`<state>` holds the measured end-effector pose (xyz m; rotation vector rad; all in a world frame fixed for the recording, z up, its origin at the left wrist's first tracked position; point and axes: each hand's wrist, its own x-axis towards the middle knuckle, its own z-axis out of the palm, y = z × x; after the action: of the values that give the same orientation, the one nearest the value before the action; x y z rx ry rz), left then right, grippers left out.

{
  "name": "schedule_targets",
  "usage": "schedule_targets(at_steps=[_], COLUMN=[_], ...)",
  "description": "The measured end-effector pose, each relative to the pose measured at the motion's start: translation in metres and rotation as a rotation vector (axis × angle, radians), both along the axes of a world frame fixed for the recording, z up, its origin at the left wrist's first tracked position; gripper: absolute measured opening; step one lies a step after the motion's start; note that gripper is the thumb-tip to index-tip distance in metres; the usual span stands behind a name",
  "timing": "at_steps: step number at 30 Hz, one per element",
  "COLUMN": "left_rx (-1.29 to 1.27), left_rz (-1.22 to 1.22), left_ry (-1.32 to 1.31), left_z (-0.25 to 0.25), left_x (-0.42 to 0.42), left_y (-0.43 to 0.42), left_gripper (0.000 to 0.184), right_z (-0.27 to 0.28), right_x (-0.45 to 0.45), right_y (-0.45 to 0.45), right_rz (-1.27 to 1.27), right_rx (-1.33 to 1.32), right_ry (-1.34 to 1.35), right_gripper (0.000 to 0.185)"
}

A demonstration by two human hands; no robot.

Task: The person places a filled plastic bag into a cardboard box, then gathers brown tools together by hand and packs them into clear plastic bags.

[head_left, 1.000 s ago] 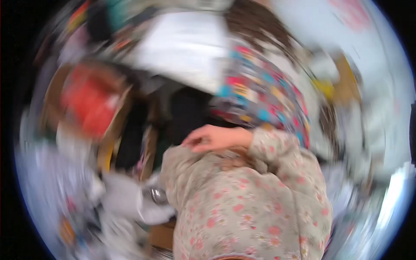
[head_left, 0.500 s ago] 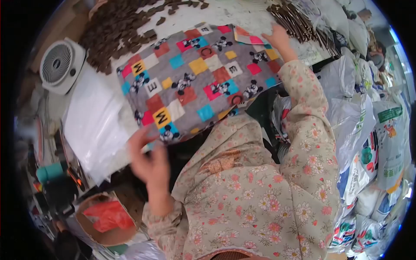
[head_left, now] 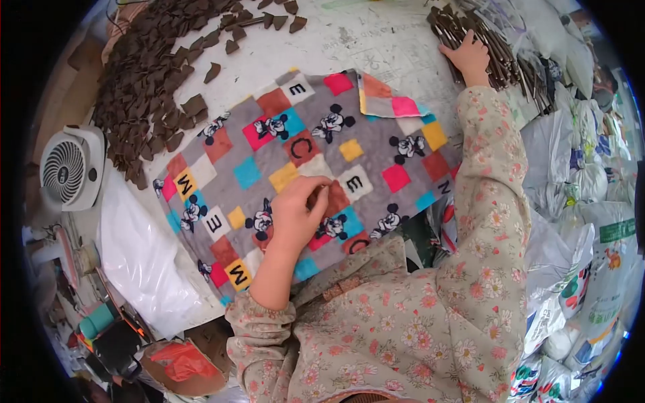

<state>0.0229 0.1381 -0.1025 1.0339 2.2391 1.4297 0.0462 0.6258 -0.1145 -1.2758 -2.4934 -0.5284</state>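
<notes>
A grey fleece cloth (head_left: 349,149) with coloured squares, letters and cartoon mice lies spread over the table's near side and my lap. Its upper right corner is folded over. My left hand (head_left: 299,205) is above the middle of the cloth, thumb and fingers curled together; anything between them is hidden. At the upper right, my right hand (head_left: 469,59) reaches to the pile of thin brown sticks (head_left: 500,60), fingers spread at its left edge. No stick is visibly gripped.
Many dark brown flat pieces (head_left: 144,80) are heaped at the table's upper left. A white fan (head_left: 70,168) stands at the left, near a white plastic sheet (head_left: 138,248). Below is a cardboard box (head_left: 211,383) with a red bag. Filled plastic bags (head_left: 608,269) crowd the right side.
My left hand has moved from the cloth's lower left edge to over its middle, its fingers closing. My right hand has left the folded corner and gone up to the sticks. The cloth lies flatter.
</notes>
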Motion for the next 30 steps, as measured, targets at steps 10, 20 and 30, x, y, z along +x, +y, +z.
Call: schedule_targets(at_steps=[10, 20, 30], left_rx=[0.001, 0.027, 0.057], left_rz=[-0.062, -0.083, 0.01], left_ry=[-0.039, -0.059, -0.121], left_z=[0.002, -0.001, 0.0], left_x=[-0.004, -0.005, -0.004], left_y=[-0.002, -0.005, -0.008], left_gripper=[0.011, 0.011, 0.022], right_z=[0.008, 0.014, 0.103], right_x=[-0.022, -0.016, 0.007], right_y=[-0.034, -0.026, -0.179], right_rz=[0.173, 0.312, 0.314], right_rx=[-0.13, -0.296, -0.467], right_ry=[-0.034, 0.057, 0.354], right_gripper=[0.062, 0.078, 0.077])
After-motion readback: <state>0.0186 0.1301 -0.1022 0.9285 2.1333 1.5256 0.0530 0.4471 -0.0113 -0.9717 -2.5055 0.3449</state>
